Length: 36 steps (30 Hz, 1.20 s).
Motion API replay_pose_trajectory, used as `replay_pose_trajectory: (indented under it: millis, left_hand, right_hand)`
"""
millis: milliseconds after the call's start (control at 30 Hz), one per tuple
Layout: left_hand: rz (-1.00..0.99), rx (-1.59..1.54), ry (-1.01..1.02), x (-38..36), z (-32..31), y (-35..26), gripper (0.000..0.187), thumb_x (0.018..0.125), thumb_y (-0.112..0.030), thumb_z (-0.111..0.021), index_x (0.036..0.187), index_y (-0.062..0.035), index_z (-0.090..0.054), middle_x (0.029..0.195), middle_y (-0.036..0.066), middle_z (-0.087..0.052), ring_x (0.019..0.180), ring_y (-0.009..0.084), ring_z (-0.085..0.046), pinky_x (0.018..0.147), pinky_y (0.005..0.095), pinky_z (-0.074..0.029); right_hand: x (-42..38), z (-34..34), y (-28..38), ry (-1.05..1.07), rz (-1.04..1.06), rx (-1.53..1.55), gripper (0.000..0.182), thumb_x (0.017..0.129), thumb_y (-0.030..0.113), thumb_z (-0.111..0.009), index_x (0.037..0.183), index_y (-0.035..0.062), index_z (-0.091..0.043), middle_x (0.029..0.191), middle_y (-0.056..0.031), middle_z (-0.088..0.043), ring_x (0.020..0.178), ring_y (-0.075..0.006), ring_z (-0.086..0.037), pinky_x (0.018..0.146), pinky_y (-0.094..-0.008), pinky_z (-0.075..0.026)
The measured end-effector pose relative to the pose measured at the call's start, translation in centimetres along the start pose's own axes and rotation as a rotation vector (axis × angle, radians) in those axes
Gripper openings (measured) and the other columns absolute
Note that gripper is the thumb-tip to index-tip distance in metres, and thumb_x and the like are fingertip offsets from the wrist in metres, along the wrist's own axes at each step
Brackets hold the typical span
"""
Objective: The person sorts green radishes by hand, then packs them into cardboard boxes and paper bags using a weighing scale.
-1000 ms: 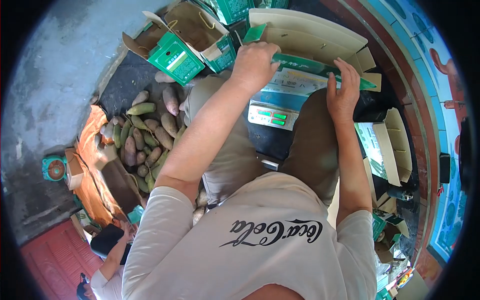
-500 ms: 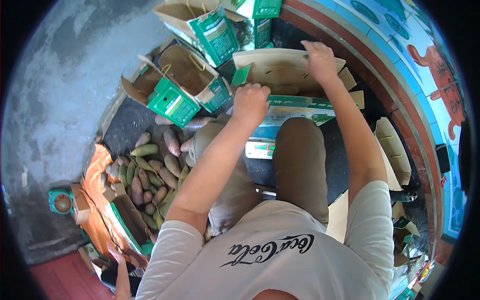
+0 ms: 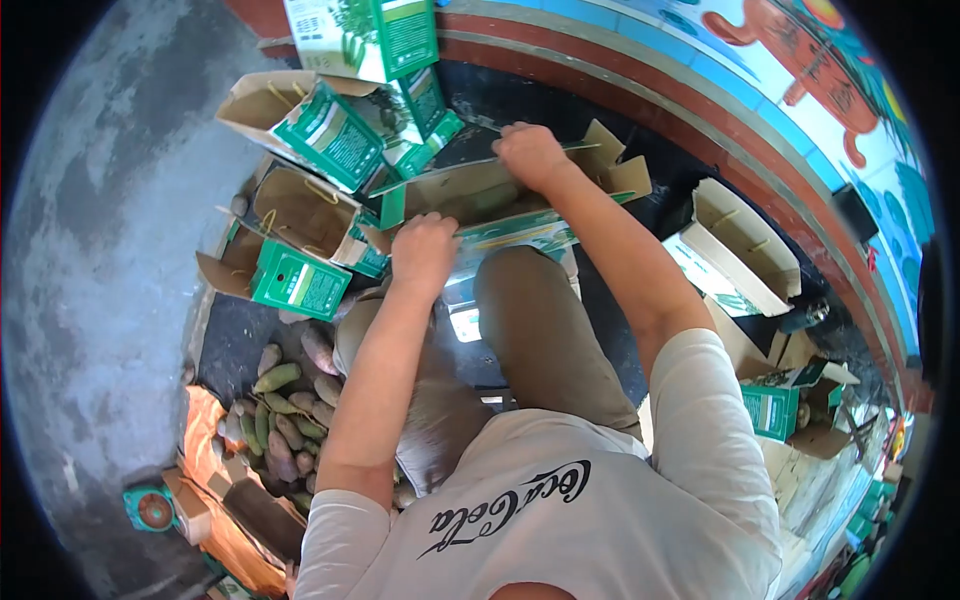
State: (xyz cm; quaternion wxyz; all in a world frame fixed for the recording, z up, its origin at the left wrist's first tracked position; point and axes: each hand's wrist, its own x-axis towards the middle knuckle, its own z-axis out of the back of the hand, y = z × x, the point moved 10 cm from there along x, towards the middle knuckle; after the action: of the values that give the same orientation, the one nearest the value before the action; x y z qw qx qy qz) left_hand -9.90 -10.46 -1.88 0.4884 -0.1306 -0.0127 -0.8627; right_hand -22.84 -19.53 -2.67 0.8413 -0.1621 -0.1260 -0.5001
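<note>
An open green-and-white cardboard box (image 3: 520, 235) lies in front of my knees, its brown inside facing up. Something elongated and greenish rests in it, partly shadowed. My left hand (image 3: 425, 255) is closed over the near left edge of the box. On the far edge, my right hand (image 3: 530, 155) has its fingers curled round the cardboard rim. Beneath the box, between my knees, shows the bright display of a scale (image 3: 465, 325), its digits unreadable now.
Several open cartons (image 3: 305, 215) stand at the left, with more stacked behind. A heap of sweet-potato-like roots (image 3: 285, 425) lies by my left leg. Another open box (image 3: 740, 245) is at the right, near the painted wall (image 3: 800, 100). An orange sheet (image 3: 205, 430) lies lower left.
My view has swung to the right. My right hand has gone from spread fingers at the far panel to curling round its rim. That panel stands less tall in view.
</note>
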Motion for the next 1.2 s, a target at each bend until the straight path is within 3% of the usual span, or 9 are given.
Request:
replay_pose_trajectory:
  millis: [267, 500, 733, 1033, 1200]
  left_hand:
    - [-0.087, -0.012, -0.036, -2.4, 1.3, -3.0, 0.014, 0.07, -0.013, -0.072, 0.077, -0.0061, -0.062, 0.079, 0.009, -0.06, 0.081, 0.0284, -0.06, 0.07, 0.0398, -0.05]
    - [-0.374, 0.026, -0.204, -0.6, 5.4, -9.3, 0.012, 0.066, -0.011, -0.069, 0.068, -0.0068, -0.058, 0.069, 0.008, -0.055, 0.072, 0.0277, -0.057, 0.063, 0.0396, -0.047]
    - [-0.807, -0.112, -0.166, -1.8, 7.2, -23.1, 0.005, 0.066, -0.009, -0.058, 0.061, -0.0094, -0.054, 0.067, 0.006, -0.054, 0.071, 0.0241, -0.057, 0.061, 0.0355, -0.045]
    - [-1.202, -0.459, 0.043, -12.8, 1.2, -40.4, 0.003, 0.069, -0.012, -0.056, 0.067, -0.0107, -0.057, 0.069, 0.004, -0.056, 0.072, 0.0216, -0.059, 0.061, 0.035, -0.047]
    - [-1.337, -0.59, 0.14, -17.4, 0.5, -46.0, 0.003, 0.072, -0.013, -0.056, 0.072, -0.0112, -0.058, 0.071, 0.004, -0.058, 0.074, 0.0213, -0.059, 0.07, 0.0359, -0.046]
  right_hand:
    - [-4.0, 5.1, 0.4, -0.104, 0.026, 0.106, 0.009, 0.073, 0.013, -0.057, 0.072, 0.0107, -0.066, 0.081, -0.007, -0.065, 0.084, -0.024, -0.064, 0.07, -0.0351, -0.052]
    - [-11.1, 9.0, -5.8, -0.125, -0.158, 0.108, 0.008, 0.077, 0.017, -0.061, 0.077, 0.0101, -0.064, 0.081, -0.006, -0.062, 0.083, -0.0252, -0.063, 0.072, -0.037, -0.052]
    - [-27.3, 16.2, -11.2, -0.073, -0.546, 0.082, 0.016, 0.078, 0.022, -0.065, 0.077, 0.0061, -0.06, 0.08, -0.0107, -0.059, 0.084, -0.0305, -0.06, 0.07, -0.0416, -0.05]
    - [-52.4, 27.2, -6.8, 0.077, -0.901, -0.123, 0.016, 0.074, 0.015, -0.068, 0.075, 0.0041, -0.057, 0.077, -0.0129, -0.057, 0.077, -0.0323, -0.059, 0.066, -0.042, -0.048]
    - [-66.3, 30.8, -5.0, 0.356, -1.149, -0.236, 0.017, 0.075, 0.017, -0.068, 0.073, 0.0044, -0.057, 0.079, -0.0129, -0.059, 0.078, -0.0319, -0.06, 0.066, -0.0412, -0.049]
